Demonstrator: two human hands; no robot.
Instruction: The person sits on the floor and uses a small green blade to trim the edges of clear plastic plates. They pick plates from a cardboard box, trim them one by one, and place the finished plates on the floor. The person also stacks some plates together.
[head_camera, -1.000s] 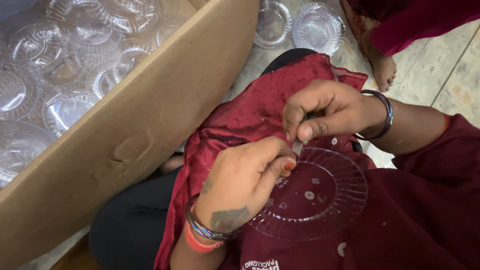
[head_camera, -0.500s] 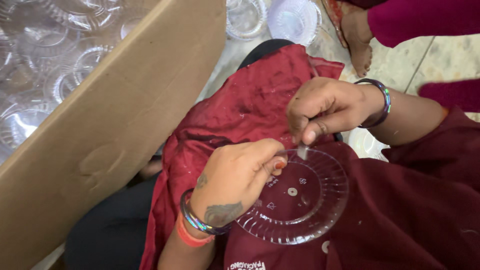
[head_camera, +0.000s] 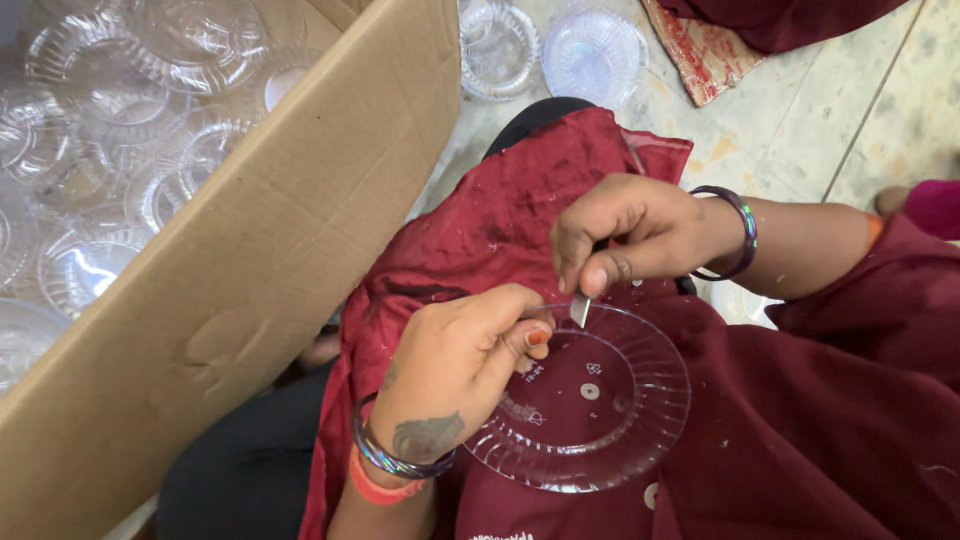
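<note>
Head view: the left hand pinches the clear plastic plate at its ten-o'clock rim, over the lap. The right hand closes finger and thumb on a small blade touching the twelve-o'clock rim. Best to keep the plate steady and use short, light strokes.

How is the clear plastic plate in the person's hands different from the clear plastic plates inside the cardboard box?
The clear ribbed plastic plate on the lap is single, gripped at its rim by the left hand, while the right hand presses a small metal blade to its edge. The clear plastic plates in the brown cardboard box lie piled and overlapping, untouched. Both kinds are transparent, round and ribbed.
</note>
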